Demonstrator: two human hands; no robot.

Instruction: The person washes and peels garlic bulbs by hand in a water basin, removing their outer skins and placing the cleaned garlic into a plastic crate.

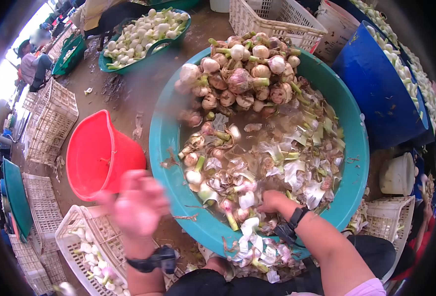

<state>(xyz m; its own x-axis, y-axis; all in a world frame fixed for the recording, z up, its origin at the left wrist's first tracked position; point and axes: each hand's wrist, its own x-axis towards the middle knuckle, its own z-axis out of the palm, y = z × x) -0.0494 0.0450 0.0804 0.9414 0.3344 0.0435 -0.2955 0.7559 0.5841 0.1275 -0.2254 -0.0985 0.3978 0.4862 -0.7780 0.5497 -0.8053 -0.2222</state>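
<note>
A large teal basin (348, 197) holds murky water, loose peels and garlic. Heaped at its far side are unpeeled garlic bulbs (240, 79) with short green stems. My right hand (273, 201) reaches into the near part of the basin, among wet garlic skins (297, 172); its fingertips are hidden there. White garlic bulbs (247, 200) lie just left of it. Over the basin's left rim, near a red bucket (136, 155), my left hand (141, 202) is raised and blurred by motion. Its palm shows, the thumb stands apart, and nothing is visible in it.
A white plastic crate (72, 237) with cleaned garlic stands at lower left. A green tub (178, 37) of peeled garlic is at the back. Tall blue tub (376, 93) on the right; stacked crates (50, 123) on the left. A person (30, 64) sits far left.
</note>
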